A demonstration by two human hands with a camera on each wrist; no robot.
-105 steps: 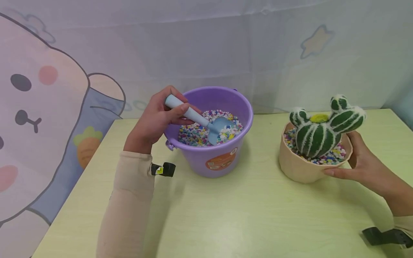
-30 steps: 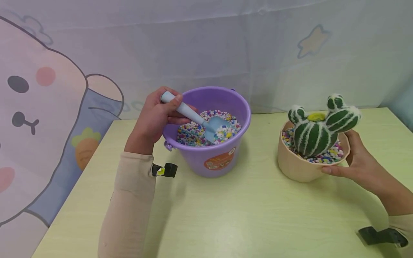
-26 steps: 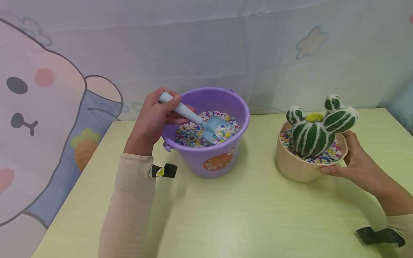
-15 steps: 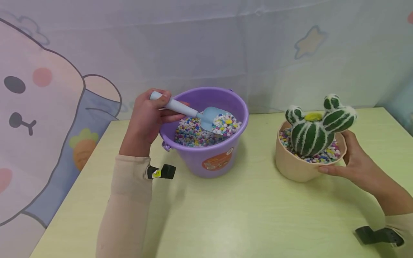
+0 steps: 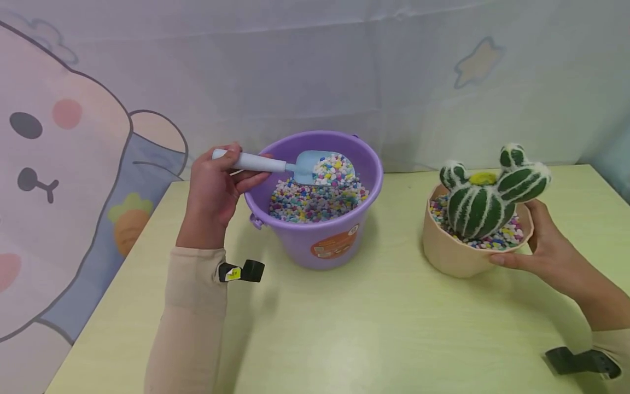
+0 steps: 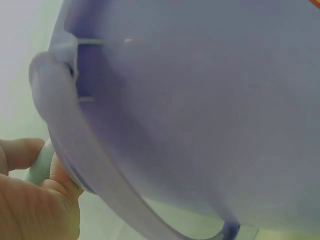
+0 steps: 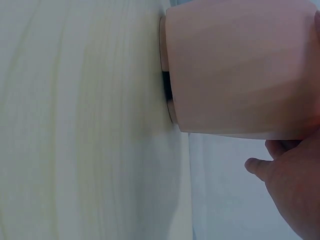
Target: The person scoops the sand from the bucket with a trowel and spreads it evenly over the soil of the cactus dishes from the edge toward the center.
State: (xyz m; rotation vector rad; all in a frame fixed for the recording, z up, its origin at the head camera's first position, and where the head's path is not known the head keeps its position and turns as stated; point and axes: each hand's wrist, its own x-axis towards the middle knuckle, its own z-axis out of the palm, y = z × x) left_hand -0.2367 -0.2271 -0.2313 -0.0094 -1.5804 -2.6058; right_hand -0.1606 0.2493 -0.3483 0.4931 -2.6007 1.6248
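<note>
My left hand grips the pale blue handle of a small shovel. Its blade carries a heap of colourful pebbles and hangs level inside the purple bucket, above more loose pebbles. On the right, a beige pot holds a green-and-white cactus set in similar pebbles. My right hand grips the pot's right side, thumb at the front near the rim; its other fingers are mostly hidden behind. The left wrist view shows mostly the bucket's side and its carrying handle.
Both containers stand on a pale yellow-green table. A printed cloth backdrop with a cartoon bear rises right behind it. The table's back edge runs just behind the bucket and pot.
My left hand has drawn back left and slightly down, and the shovel has risen out of the pebbles and levelled, loaded. The right hand stays on the pot.
</note>
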